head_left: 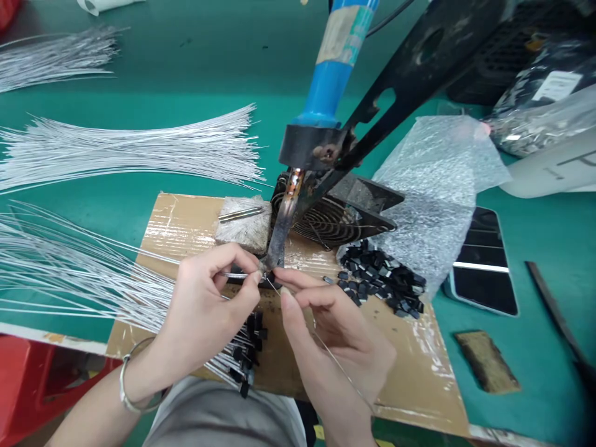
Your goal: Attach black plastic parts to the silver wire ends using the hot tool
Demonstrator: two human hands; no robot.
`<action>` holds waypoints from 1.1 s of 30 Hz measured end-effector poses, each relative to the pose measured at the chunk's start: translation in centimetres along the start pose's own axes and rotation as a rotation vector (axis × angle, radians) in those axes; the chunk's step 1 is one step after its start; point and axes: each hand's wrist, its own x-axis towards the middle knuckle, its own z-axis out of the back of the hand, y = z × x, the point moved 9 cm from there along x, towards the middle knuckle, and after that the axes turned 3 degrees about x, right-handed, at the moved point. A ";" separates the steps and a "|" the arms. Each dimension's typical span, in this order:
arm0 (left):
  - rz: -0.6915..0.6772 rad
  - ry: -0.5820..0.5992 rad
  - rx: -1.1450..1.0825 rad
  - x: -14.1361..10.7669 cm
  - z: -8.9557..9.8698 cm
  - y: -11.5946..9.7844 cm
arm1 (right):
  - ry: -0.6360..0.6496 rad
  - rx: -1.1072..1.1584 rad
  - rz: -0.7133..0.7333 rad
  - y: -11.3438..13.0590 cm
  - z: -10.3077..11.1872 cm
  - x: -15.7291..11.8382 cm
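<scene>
My left hand (205, 310) pinches a thin white wire (236, 274) between thumb and fingertips, its end just under the soldering iron's tip. In my right hand (338, 338) a fine strand of solder wire (342, 370) is gripped, running back past the palm. The blue-handled soldering iron (323, 93) points down from a black metal arm, its tip close to both sets of fingertips. Exactly what touches the tip is too small to tell. Beneath my left hand lie several wires with black pieces (244, 366) on their ends.
A cardboard sheet (405, 372) covers the bench's front. Loose black pieces (382, 279) spill from a bubble-wrap bag (433, 167). Behind the iron sits a fan with a round grille (330, 217). White wire bundles (139, 149) lie left; a phone (484, 261) and brown block (487, 361) lie right.
</scene>
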 end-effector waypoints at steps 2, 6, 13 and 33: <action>-0.002 0.001 0.001 0.0 0.0 -0.1 | -0.002 0.003 -0.001 0.0 0.0 0.0; -0.011 0.003 0.008 0.0 0.0 -0.3 | -0.001 0.011 0.005 0.0 0.0 0.0; -0.032 0.001 0.003 -0.1 0.1 -0.3 | 0.002 0.023 0.001 -0.1 0.0 -0.1; -0.046 -0.005 0.012 0.0 0.1 -0.5 | -0.018 0.004 0.021 0.3 0.0 -0.1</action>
